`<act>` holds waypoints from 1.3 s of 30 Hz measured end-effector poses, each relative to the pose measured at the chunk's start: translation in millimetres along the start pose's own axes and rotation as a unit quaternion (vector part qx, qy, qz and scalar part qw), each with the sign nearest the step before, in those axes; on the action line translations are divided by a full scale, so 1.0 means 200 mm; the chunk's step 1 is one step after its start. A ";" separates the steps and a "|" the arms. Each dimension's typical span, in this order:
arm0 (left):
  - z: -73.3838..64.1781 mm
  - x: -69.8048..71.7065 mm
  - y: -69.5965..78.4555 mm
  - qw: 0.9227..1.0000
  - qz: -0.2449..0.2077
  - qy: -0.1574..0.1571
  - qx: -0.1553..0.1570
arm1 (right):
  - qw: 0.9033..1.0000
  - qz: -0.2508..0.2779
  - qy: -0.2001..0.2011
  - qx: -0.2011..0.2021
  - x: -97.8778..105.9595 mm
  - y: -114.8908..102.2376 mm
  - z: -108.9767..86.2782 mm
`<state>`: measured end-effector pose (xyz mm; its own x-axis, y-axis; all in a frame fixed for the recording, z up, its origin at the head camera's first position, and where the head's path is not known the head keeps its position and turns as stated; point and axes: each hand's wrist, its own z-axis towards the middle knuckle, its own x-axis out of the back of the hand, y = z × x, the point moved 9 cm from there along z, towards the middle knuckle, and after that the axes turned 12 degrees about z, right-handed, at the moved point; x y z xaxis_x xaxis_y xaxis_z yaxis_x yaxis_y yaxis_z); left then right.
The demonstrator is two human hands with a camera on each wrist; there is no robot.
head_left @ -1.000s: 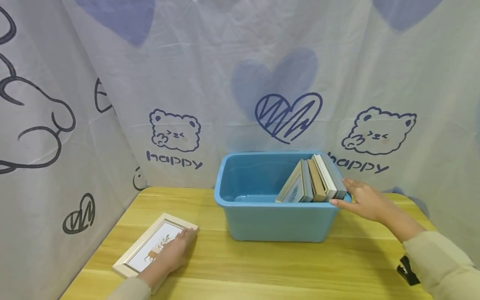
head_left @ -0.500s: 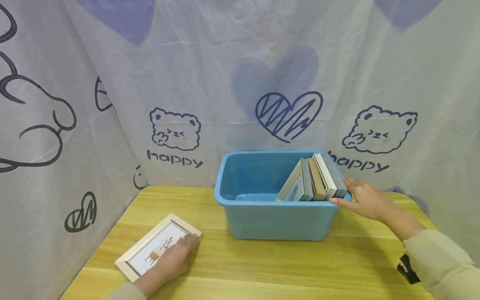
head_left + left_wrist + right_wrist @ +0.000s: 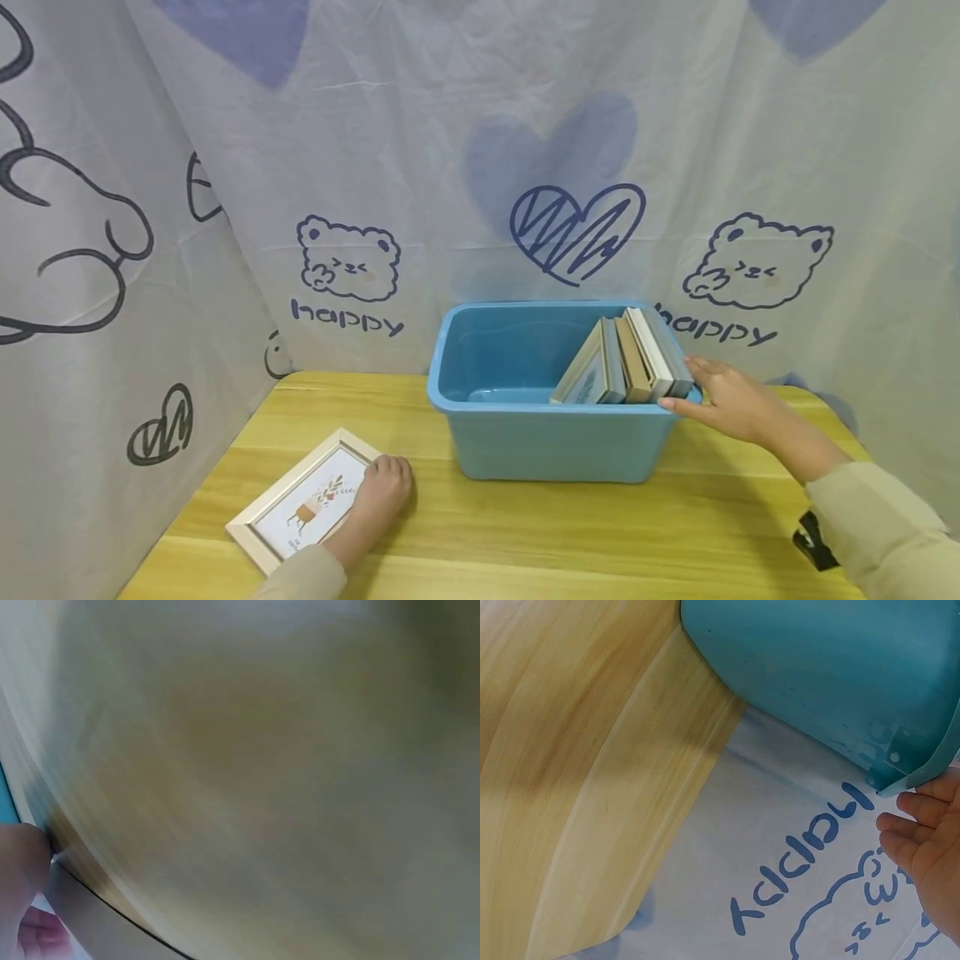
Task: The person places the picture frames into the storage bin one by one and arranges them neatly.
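A pale wood picture frame (image 3: 281,492) with a plant print lies on the table at the left in the head view. My left hand (image 3: 384,492) grips its right edge, fingers bent over the border. In the left wrist view, part of that hand (image 3: 22,859) shows beside the frame's edge (image 3: 112,926). My right hand (image 3: 731,400) holds the right rim of a blue plastic bin (image 3: 555,446), thumb at the front corner. The right wrist view has its fingertips (image 3: 907,825) against the outside of the rim. Several picture frames (image 3: 637,358) lean together at the bin's right end.
The wooden table (image 3: 480,533) reaches back to a white printed curtain (image 3: 450,167). A small black object (image 3: 813,542) is near the right sleeve. Bare floor of the bin (image 3: 510,396) shows left of the leaning frames.
My left hand has slid from over the print to the frame's right edge, and its fingers are now bent there. The frame has shifted slightly. My right hand stays on the bin.
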<state>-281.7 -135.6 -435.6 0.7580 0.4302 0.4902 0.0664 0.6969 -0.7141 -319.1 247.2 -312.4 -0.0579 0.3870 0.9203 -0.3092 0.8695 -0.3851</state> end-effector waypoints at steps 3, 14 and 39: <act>0.02 -0.05 0.01 0.998 0.035 -0.047 0.016 | 1.000 -0.001 0.001 -0.001 0.00 0.00 0.00; 0.03 -0.12 0.03 0.990 0.026 -0.136 0.021 | 1.000 -0.001 0.007 -0.002 0.01 0.00 -0.01; -0.02 -0.11 0.01 0.999 0.037 -0.034 0.003 | 1.000 0.005 0.007 -0.001 0.01 0.00 0.00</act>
<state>-294.8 -146.1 -449.8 0.7149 0.5183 0.4693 0.0075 0.6655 -0.7464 -319.1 248.2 -311.3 -0.0474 0.4009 0.9149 -0.3068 0.8658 -0.3953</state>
